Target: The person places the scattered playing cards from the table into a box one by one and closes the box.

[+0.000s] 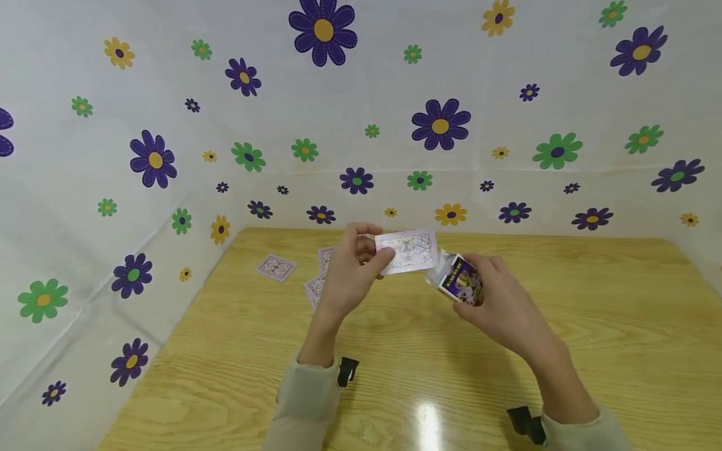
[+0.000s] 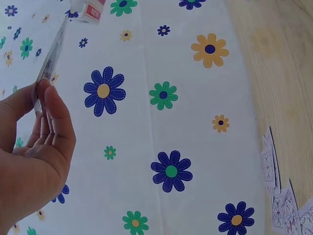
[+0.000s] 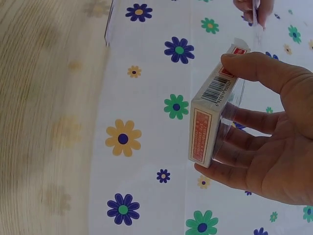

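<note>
- The left hand [image 1: 348,268] pinches a stack of cards [image 1: 408,251] by its short end, thumb on the near face and curled fingers behind; the far side of the stack is hidden from the head camera.
- In the left wrist view the cards [image 2: 48,68] show edge-on only, a thin pale sliver rising from the fingertips [image 2: 43,89], so their printed backs cannot be read there.
- The right hand [image 1: 499,297] grips a card box [image 1: 464,280] just to the right of the cards, thumb across one narrow side and fingers curled under the other.
- The box's purple front is partly covered by the fingers and its lettering is too small to make out from the head view.
- The right wrist view shows the box [image 3: 209,116] as a cream cardboard block with a barcode, an orange-red panel of fine print and clear, glossy film around it; the right hand [image 3: 274,142] is cut off by the picture's edge.
- Beyond and below the left hand, loose cards [image 1: 317,275] lie flat on the table, largely hidden by it; one single card [image 1: 276,267] lies well apart, to that hand's left.
- The table [image 1: 592,326] is pale wood with a visible grain and a glossy glare patch near the wrists.
- The backdrop [image 1: 169,125] is a smooth white sheet printed with purple, green and yellow flowers.
</note>
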Action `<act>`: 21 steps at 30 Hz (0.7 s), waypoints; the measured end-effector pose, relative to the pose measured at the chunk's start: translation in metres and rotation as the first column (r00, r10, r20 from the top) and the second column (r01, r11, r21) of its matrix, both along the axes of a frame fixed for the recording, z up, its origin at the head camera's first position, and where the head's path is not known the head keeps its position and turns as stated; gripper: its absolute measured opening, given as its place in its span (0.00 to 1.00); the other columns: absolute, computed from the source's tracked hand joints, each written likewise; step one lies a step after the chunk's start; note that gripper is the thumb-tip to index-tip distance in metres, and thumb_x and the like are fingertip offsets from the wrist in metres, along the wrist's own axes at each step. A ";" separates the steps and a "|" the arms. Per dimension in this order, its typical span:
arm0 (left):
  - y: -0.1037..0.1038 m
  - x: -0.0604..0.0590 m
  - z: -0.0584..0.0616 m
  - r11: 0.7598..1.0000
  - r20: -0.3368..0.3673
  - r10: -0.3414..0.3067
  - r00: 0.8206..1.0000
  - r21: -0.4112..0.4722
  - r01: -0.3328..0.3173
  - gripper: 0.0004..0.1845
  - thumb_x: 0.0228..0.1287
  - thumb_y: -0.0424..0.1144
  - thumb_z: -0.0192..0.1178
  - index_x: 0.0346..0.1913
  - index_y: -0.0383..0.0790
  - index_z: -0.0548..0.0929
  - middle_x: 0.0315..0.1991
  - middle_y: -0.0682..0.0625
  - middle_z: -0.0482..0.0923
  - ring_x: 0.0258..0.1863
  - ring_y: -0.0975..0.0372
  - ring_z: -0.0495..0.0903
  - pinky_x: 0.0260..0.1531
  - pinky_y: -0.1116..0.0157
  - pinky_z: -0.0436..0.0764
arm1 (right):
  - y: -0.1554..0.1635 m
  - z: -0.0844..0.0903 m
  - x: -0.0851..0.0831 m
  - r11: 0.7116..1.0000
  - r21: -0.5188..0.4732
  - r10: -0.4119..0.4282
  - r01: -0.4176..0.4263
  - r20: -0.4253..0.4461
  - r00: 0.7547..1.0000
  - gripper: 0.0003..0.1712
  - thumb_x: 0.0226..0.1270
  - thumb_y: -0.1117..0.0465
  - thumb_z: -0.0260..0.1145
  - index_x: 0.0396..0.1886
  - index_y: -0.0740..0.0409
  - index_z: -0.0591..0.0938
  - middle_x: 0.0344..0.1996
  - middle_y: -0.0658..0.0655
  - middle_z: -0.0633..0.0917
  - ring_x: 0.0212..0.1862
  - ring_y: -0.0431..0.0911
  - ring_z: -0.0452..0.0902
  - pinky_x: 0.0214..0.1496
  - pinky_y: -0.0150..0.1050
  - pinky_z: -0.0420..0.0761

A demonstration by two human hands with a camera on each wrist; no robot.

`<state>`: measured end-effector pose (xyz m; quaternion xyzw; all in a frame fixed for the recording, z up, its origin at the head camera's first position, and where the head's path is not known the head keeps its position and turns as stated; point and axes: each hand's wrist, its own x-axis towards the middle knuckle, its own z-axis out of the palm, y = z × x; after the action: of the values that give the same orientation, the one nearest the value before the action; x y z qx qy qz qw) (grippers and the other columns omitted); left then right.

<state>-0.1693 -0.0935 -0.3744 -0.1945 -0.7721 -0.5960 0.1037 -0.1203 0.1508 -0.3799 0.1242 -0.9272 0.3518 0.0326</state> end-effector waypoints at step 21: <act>0.008 0.008 0.001 0.980 -0.186 -0.002 0.983 -0.197 -0.035 0.15 0.67 0.31 0.63 0.55 0.35 0.81 0.30 0.49 0.81 0.25 0.64 0.78 0.23 0.70 0.78 | -0.010 0.000 0.005 0.995 0.091 0.034 -0.030 -0.048 0.998 0.44 0.56 0.61 0.75 0.71 0.65 0.65 0.57 0.67 0.73 0.45 0.53 0.75 0.42 0.44 0.82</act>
<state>-0.1609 -0.0859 -0.3734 -0.2520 -0.8167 -0.4939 0.1601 -0.1149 0.1406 -0.3803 0.1490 -0.9391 0.3066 0.0440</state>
